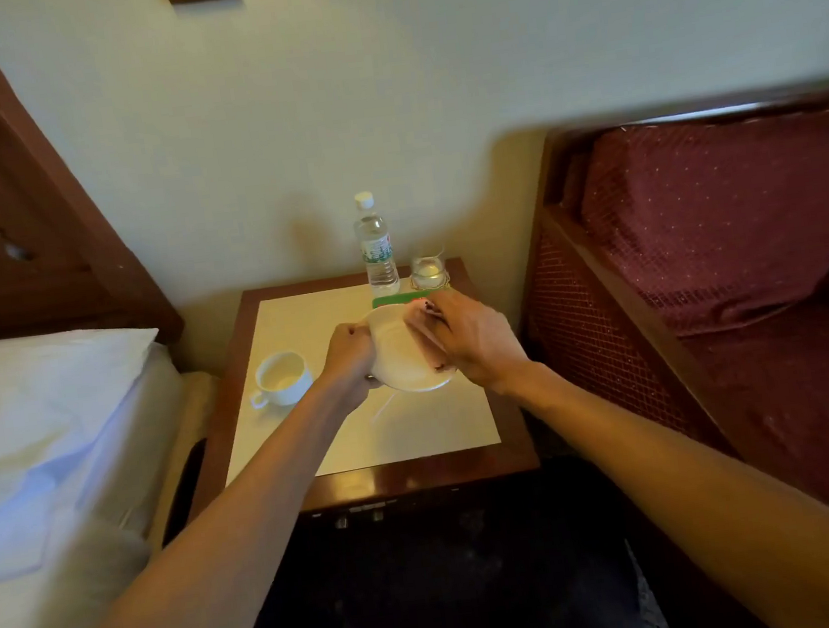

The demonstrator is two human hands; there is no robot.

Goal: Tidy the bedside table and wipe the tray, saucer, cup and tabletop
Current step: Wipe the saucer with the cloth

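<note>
The left hand [350,354] pinches the rim of the round white ceramic saucer [400,367], held just above the cream-topped wooden bedside table [415,432]. The right hand [475,340] grips a bunched pinkish cloth [425,335] against the saucer's face. Hard rubbing could twist the saucer free and drop it near the white ceramic cup [283,378].

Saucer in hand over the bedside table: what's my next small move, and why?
Probably sweep the cloth leftward across the saucer. The left hand grips the saucer's left rim, holding it tilted above the tabletop, and the right hand presses the cloth on its right side only; the rest looks uncovered.
</note>
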